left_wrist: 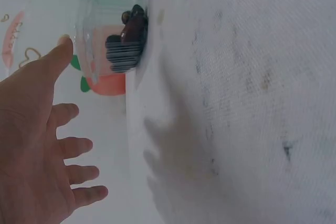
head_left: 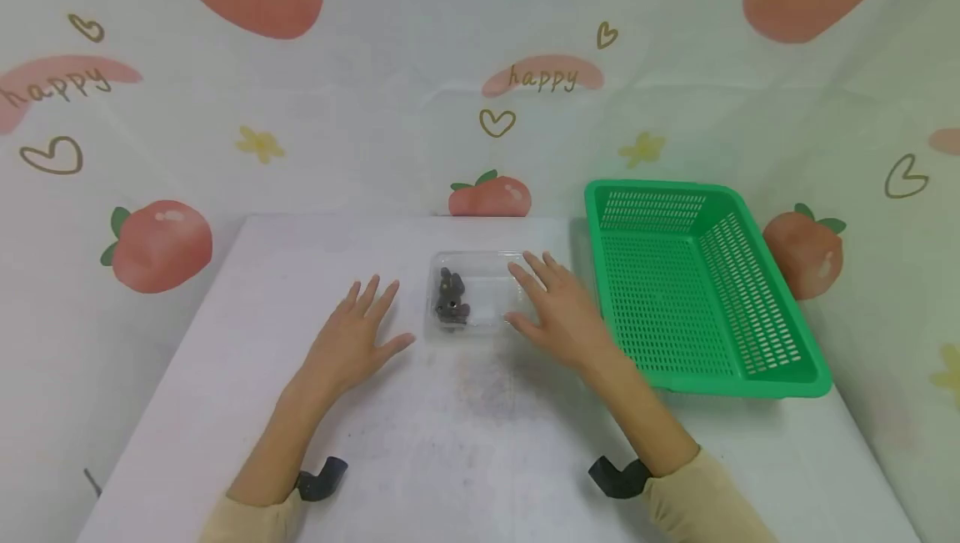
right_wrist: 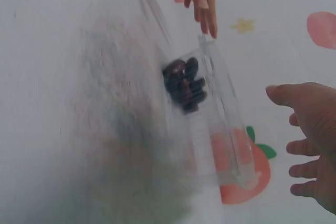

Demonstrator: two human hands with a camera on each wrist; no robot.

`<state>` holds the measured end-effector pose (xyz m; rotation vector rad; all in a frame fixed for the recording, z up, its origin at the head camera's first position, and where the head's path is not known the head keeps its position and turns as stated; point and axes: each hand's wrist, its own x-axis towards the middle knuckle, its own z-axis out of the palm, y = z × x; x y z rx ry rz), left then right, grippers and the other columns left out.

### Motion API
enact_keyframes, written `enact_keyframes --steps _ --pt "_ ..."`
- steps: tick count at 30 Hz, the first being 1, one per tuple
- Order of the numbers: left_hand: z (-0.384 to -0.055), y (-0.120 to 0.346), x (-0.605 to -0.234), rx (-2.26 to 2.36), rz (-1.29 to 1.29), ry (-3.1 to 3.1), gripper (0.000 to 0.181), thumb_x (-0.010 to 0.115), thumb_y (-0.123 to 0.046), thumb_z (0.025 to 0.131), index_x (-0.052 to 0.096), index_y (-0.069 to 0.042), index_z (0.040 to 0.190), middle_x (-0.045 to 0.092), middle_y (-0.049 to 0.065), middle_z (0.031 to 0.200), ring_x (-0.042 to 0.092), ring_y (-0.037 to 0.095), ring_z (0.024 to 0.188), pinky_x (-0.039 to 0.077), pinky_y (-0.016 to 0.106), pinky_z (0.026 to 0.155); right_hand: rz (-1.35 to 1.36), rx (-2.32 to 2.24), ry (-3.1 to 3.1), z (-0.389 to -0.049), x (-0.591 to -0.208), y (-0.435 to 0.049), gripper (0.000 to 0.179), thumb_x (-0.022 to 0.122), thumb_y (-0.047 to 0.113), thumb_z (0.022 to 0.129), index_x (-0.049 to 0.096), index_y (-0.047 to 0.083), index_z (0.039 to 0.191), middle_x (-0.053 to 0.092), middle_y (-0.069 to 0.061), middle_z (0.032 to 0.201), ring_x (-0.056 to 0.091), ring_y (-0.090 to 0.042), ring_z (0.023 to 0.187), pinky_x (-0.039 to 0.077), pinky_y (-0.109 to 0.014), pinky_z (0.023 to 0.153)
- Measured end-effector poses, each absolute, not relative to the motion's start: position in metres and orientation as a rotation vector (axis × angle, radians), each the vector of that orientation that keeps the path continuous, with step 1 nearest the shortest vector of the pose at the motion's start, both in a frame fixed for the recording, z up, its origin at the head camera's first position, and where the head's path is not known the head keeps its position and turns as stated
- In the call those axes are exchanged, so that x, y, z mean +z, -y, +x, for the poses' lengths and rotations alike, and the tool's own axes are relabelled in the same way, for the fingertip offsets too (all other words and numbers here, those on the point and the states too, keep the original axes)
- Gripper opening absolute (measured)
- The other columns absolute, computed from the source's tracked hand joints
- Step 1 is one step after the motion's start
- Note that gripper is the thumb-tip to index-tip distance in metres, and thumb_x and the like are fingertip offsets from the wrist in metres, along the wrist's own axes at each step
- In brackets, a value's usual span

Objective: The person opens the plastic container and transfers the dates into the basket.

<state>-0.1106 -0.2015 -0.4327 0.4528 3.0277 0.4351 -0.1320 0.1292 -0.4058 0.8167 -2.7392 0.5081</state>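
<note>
"What lies between the hands?"

"A clear plastic box (head_left: 487,301), rectangular with rounded corners and glossy, thin walls, sitting on the white tabletop (head_left: 420,443). A small dark brown figurine (head_left: 452,301), all rounded knobs, lies inside at the box's left end."

"And the hands?"

"The left hand (head_left: 352,343) is spread wide beside the box's left end, holding nothing. The right hand (head_left: 566,314) is just as wide and bare, near the right end; the right wrist view shows a gap between it and the plastic."

"Anything on the right?"

"A green plastic basket (head_left: 750,384), roughly rectangular, with a thick smooth rim and slotted walls."

"The tabletop's surface?"

"Finely grained, marked with grey smudges. Behind it hangs a creased backdrop (head_left: 390,109) printed with peaches and hearts."
</note>
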Motion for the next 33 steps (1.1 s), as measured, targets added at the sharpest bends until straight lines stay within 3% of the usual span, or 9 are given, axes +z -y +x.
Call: enact_keyframes --steps 11,20,33 --pt "-0.114 0.197 -0.435 0.587 0.476 -3.013 0.082 0.063 -0.055 0.092 0.030 -0.019 0.157 0.038 0.015 0.155 0.042 0.040 0.137 0.037 0.057 0.109 0.958 0.573 2.562 -0.129 -0.409 -0.105 0.053 0.077 0.024 0.087 0.059 0.009 0.134 0.055 -0.015 0.139 0.048 -0.036 0.132 0.041 -0.047 0.109" --pt "-0.113 0.196 -0.435 0.669 0.427 -3.012 0.074 0.065 -0.053 0.092 0.041 -0.017 0.152 0.050 0.018 0.145 0.047 0.039 0.133 0.039 0.057 0.107 1.018 0.607 2.543 -0.128 -0.409 -0.090 0.038 0.077 0.020 0.087 0.067 0.010 0.122 0.059 -0.013 0.133 0.051 -0.033 0.127 0.041 -0.044 0.109" --pt "-0.118 0.188 -0.440 0.877 0.399 -2.948 0.061 0.071 -0.041 0.091 0.052 -0.015 0.144 0.058 0.012 0.138 0.056 0.032 0.124 0.044 0.052 0.104 1.008 0.683 2.571 -0.125 -0.415 -0.068 0.034 0.079 0.017 0.085 0.070 0.014 0.118 0.064 -0.006 0.126 0.057 -0.024 0.117 0.047 -0.040 0.102"
